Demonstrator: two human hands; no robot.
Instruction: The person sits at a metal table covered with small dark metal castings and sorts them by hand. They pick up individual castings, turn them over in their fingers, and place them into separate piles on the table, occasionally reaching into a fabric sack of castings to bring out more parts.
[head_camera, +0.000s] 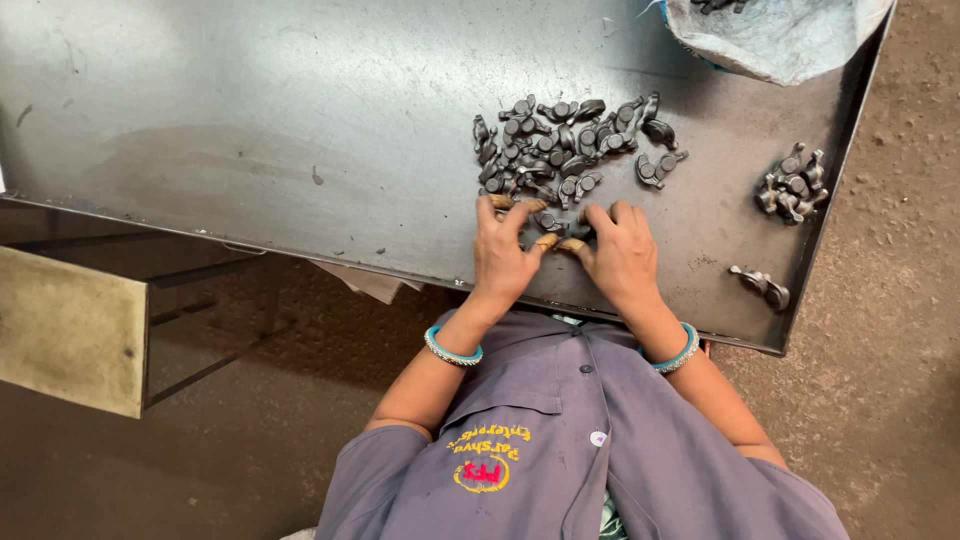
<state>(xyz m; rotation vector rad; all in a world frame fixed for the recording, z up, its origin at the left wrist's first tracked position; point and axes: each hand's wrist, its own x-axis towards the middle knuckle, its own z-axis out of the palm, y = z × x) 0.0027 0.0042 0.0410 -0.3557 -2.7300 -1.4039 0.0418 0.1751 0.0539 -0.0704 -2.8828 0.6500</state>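
A heap of small dark forged metal parts (560, 145) lies on a grey steel tabletop (250, 120). Both of my hands rest at the near edge of the heap, fingertips wrapped in tan tape. My left hand (503, 250) spreads its fingers and pinches a dark metal part (548, 221) between thumb and forefinger. My right hand (622, 255) is right beside it, thumbs nearly touching, with its fingers closed over another metal part (581, 231). A turquoise bangle sits on each wrist.
A smaller cluster of the same parts (792, 185) lies near the table's right edge, and a single part (763, 288) sits by the near right corner. A white sack (780, 35) stands at the far right. A tan board (70, 330) is below left, over a dirt floor.
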